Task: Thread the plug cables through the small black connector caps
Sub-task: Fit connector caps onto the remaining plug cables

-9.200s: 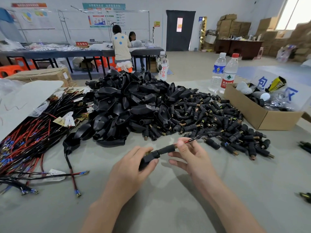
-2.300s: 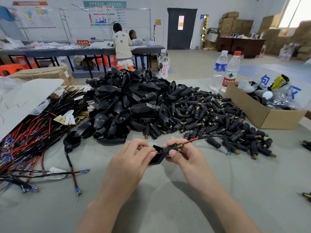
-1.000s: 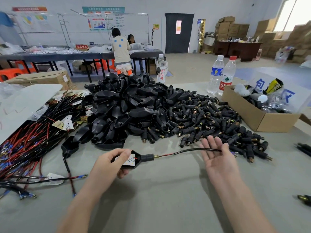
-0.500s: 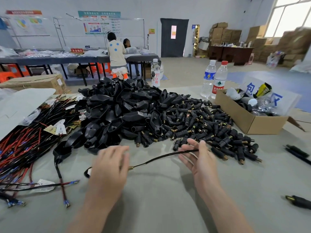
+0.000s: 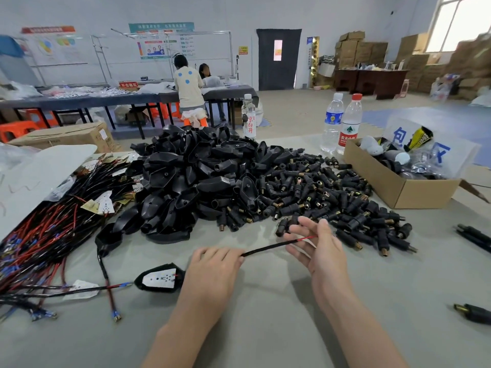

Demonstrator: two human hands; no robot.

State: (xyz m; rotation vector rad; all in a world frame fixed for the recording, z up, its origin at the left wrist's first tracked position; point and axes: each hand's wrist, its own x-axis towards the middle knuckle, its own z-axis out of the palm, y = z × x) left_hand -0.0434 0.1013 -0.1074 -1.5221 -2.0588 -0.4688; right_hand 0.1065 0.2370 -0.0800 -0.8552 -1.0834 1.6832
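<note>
Both my hands were low over the grey table (image 5: 265,328), a black cable (image 5: 268,248) stretched between them. My left hand (image 5: 212,272) lay palm down, knuckles up, fingers curled over the near end of the cable; the grip itself was hidden under the hand, so I could not tell how tight it was. Just left of that hand, a black plug shell (image 5: 159,280) lay on the table with a white perforated board showing in its open face.

My right hand (image 5: 316,248) was raised slightly, palm turned inward, fingers spread loosely. The cable's far end, where red wire showed past the black sheath, crossed those fingers. Grip there was wide, the wire resting across the fingers rather than pinched.

Behind the right hand lay the spread of small black caps (image 5: 332,197), many with brass ends, reaching nearly to my fingertips. To their left rose a heap of larger black shells (image 5: 191,179). Further left, a tangle of red and black cables (image 5: 47,229) with white boards mixed in.

A cardboard box (image 5: 398,187) stood at the right rear, two water bottles (image 5: 342,123) just beside it. A few finished black pieces (image 5: 475,237) lay at the right edge.
</note>
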